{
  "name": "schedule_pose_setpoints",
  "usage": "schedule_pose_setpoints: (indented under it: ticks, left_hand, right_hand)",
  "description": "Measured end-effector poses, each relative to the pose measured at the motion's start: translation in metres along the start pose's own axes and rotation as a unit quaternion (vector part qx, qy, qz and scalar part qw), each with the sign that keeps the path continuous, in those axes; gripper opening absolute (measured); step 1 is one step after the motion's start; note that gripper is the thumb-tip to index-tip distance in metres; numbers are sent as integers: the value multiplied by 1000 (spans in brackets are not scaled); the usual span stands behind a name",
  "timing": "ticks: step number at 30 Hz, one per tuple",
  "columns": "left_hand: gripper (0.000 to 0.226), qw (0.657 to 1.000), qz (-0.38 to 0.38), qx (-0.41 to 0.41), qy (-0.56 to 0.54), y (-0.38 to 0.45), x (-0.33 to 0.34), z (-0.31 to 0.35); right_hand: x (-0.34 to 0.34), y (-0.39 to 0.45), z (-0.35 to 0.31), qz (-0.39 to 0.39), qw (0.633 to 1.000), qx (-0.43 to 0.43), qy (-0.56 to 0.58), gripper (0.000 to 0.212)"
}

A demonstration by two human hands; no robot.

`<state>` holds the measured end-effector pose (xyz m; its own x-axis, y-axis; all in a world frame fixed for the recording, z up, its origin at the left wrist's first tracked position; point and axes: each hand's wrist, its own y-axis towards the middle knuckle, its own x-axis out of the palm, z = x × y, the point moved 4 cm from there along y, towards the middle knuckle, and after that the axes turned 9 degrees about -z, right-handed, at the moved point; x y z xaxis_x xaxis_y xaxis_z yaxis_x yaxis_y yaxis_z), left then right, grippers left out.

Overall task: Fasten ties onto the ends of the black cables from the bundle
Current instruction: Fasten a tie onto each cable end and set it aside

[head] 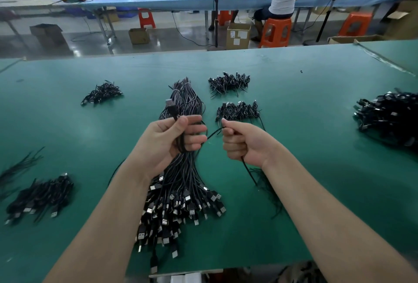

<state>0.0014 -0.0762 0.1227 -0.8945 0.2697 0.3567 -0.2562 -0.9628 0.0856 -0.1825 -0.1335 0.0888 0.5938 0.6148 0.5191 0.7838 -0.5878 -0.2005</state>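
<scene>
Green table (90, 138): both raised hands grip one black cable (175, 115).

Teal-green worktop (294, 83). Black cables in a bundle (181, 176), silver plug tips, white tie near the far end. Black coiled piles (229, 82). Orange stools (275, 31), brown cardboard boxes (238, 35), light blue bench (158, 0) behind.

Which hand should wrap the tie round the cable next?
Probably the right hand: it already pinches the thin black tie. The left hand is busy gripping the folded cable.
</scene>
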Motion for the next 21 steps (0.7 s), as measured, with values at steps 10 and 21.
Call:
schedule_pose_setpoints:
  ticks: [10,21]
  left_hand:
    - [33,985,-52,-82,141,0,23,-34]
    - [30,993,52,-20,102,5,20,-52]
  right_hand:
    - [28,8,-19,40,994,59,-83,36]
    - [33,-5,-21,31,982,39,-181,31]
